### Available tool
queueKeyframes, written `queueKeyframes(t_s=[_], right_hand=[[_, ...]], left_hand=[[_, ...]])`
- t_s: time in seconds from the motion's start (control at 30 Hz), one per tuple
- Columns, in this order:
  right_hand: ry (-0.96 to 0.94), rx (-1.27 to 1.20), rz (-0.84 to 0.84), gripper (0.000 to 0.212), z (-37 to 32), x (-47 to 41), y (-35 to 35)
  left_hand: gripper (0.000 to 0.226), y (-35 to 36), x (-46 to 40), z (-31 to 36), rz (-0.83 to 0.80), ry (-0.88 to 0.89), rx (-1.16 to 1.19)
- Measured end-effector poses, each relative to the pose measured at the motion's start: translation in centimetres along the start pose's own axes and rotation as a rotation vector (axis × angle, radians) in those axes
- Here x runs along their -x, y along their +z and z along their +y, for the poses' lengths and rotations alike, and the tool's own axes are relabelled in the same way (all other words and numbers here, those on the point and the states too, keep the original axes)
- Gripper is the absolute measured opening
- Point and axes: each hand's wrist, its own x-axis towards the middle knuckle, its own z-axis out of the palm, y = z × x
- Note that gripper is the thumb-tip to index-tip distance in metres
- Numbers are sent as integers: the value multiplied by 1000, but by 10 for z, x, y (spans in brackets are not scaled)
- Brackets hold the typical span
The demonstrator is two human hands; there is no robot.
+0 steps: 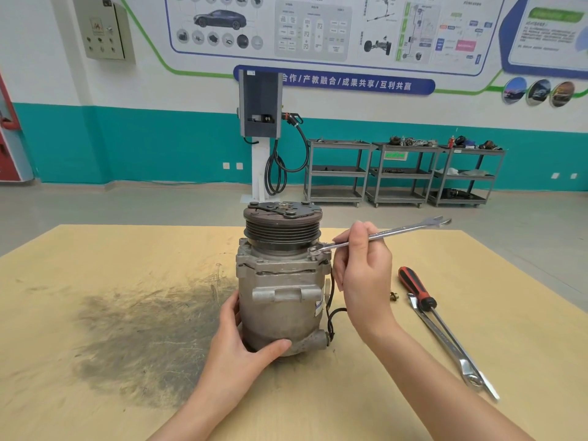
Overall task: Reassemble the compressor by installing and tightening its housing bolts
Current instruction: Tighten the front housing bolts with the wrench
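Head cam looks down at a tan wooden surface [127, 265] with a big dark greasy smudge [149, 332] on it. Containers first: three grey shelf carts [404, 173] stand along the far wall with loose parts piled on their top trays, too small to tell what they are.

On to the compressor [283, 281]: it stands upright near the middle of the surface, just right of the smudge, pulley end up. Body is dull grey cast metal, pretty grimy, with a black grooved pulley [281, 232] and a clutch plate on top, plus a thin black wire looping down its right side.

Left hand [241, 342] cups the lower body, fingers wrapped around the left side and thumb across the front. Right hand [362, 268] has its fingers clamped on the shank of a combination wrench [391, 232], whose ring end sits on a housing bolt [313, 251] at the top flange, right side.

Off to the right lie a red-and-black screwdriver [416, 288] and a second wrench [445, 342], crossing each other, with a small brass-coloured bit [394, 296] just beside them.
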Motion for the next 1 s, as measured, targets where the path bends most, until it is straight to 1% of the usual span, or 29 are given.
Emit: queueKeyframes(t_s=[0.07, 0.13, 0.2, 0.27, 0.33, 0.37, 0.4, 0.47, 0.53, 0.57, 0.6, 0.67, 0.73, 0.83, 0.9, 1.0], right_hand=[[-128, 132, -1, 31, -2, 2, -1], [-323, 308, 2, 31, -6, 3, 0], [-511, 474, -8, 36, -11, 3, 3], [-660, 666, -33, 43, -16, 4, 6], [-748, 842, -40, 39, -19, 6, 8], [-765, 889, -36, 37, -20, 7, 9], [-770, 899, -28, 36, -21, 7, 9], [-759, 826, -5, 38, -25, 4, 8], [-696, 643, 2, 33, -28, 0, 6], [-629, 525, -10, 27, -29, -2, 5], [-536, 406, -25, 24, -30, -4, 4], [-324, 243, -39, 26, -34, -9, 1], [-111, 156, -36, 26, -36, -16, -4], [160, 10, -34, 15, -38, -30, -16], [272, -59, -42, 17, -37, -36, -23], [377, -96, -49, 28, -36, -41, -26]], left_hand=[[104, 0, 0, -1, 5, 3, -3], [101, 1, -1, -2, 11, 8, -8], [102, 1, -1, -3, 12, 5, -6], [105, 1, -1, -4, 10, -1, 2], [108, 0, -2, -5, 4, -7, 7], [109, 0, -2, -5, 1, -6, 9], [109, 0, -2, -6, 1, -3, 9], [106, 0, -2, -6, 2, 3, 7], [106, 0, -2, -6, 0, 3, 14], [107, 0, -2, -5, -1, 2, 15], [109, 0, -3, -5, -2, 1, 17], [109, -1, -3, -5, -3, -3, 21], [109, -1, -2, -6, -5, -4, 25], [112, -1, -1, -4, -10, -9, 37], [114, -1, -1, -2, -12, -14, 39], [109, 0, -1, -3, -2, 0, 23]])
